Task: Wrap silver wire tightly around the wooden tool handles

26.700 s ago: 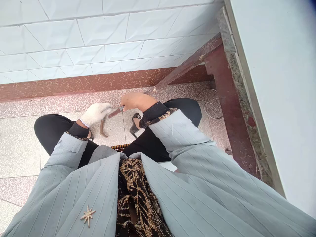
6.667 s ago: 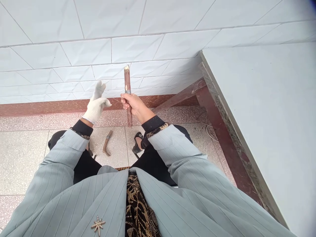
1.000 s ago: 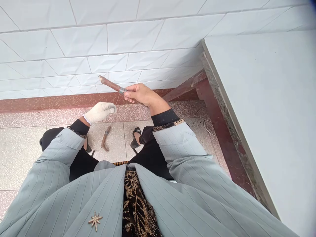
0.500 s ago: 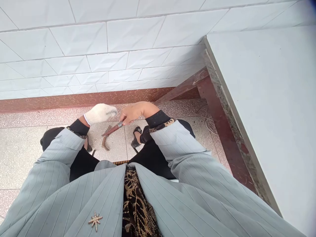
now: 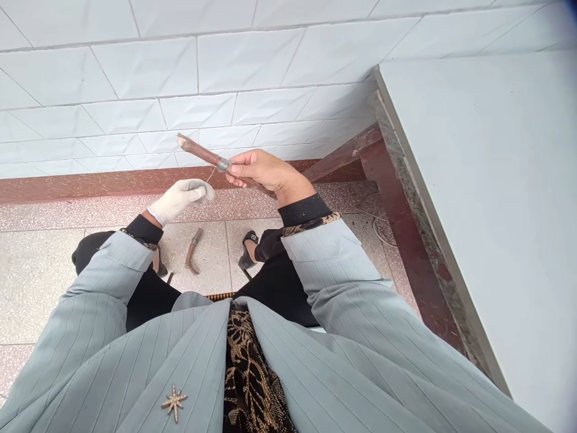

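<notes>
My bare right hand [image 5: 265,173] is closed round a brown wooden stick [image 5: 201,151], which tilts up to the left in front of the wall. Silvery wire [image 5: 224,164] is wound in a tight band about the stick, just beside my fingertips. From that band a thin strand runs down to my left hand [image 5: 183,197], which wears a white glove. Its fingers are pinched together on the wire. Below, on the floor, lies a short crooked stick [image 5: 193,252], touched by neither hand.
A white tiled wall [image 5: 135,72] rises in front, with a reddish skirting [image 5: 58,187]. To the right stands a pale tabletop [image 5: 487,180] on a dark red frame [image 5: 396,228]. A loop of cord [image 5: 383,233] lies on the speckled floor [image 5: 40,270] near that frame.
My right hand has turned over and lifted, so the stick's free end has swung from down-left to up-left. The gloved left hand has moved slightly left, and the wire strand now shows.
</notes>
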`<state>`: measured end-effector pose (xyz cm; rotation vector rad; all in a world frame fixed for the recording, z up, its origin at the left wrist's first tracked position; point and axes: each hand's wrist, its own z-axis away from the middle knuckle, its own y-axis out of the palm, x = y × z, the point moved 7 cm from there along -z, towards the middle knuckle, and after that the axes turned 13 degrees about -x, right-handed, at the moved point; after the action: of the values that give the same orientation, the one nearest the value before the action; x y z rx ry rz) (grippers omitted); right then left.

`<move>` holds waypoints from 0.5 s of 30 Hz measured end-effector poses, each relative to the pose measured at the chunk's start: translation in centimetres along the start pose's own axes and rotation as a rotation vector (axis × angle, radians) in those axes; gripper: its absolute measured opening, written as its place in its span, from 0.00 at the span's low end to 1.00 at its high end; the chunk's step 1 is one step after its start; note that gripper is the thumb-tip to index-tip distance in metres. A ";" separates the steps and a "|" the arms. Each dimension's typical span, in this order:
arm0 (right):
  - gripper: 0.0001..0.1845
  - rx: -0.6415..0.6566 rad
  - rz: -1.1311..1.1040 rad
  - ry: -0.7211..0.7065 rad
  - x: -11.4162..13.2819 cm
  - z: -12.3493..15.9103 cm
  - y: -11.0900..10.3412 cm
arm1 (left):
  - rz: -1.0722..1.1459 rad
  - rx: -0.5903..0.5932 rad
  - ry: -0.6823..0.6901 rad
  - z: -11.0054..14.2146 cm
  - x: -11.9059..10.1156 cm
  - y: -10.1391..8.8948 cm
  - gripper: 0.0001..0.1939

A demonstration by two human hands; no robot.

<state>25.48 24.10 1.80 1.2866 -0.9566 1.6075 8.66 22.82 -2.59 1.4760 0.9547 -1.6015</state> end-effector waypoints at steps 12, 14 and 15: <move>0.24 -0.088 -0.121 -0.096 1.4 0.6 -1.7 | 0.351 -0.074 -0.350 0.2 2.3 1.0 0.30; 0.21 -0.129 -0.113 -0.086 1.4 0.4 -2.2 | 0.353 -0.070 -0.353 0.2 2.7 0.9 0.28; 0.19 -0.151 -0.109 -0.080 1.4 0.3 -2.5 | 0.354 -0.066 -0.352 0.2 2.8 0.8 0.27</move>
<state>27.80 24.89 3.35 1.2837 -1.0190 1.3822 9.17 22.18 -5.44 1.1866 0.5094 -1.4847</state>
